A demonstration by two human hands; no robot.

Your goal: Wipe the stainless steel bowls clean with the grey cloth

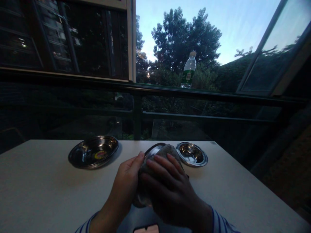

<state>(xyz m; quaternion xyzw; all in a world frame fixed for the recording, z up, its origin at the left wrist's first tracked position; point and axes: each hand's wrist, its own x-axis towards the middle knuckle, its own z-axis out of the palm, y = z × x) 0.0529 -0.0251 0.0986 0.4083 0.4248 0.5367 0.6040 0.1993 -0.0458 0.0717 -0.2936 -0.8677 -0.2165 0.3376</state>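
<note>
At lower centre, the left hand (124,185) grips a metal dish (153,151) while the right hand (173,193) clasps a cloth (170,150) against it, seemingly mid-wipe, needing steady hold.

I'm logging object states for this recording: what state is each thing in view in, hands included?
Left hand: gripping the metal dish by its edge.
Right hand: holding the cloth against the dish.
Metal dish: tilted, partly covered.
Cloth: draped over the dish.
Wide bowl: on the table, open side up.
Small bowl: on the table, open side up.
Bottle: upright, capped.
Phone: partly out of frame.
</note>
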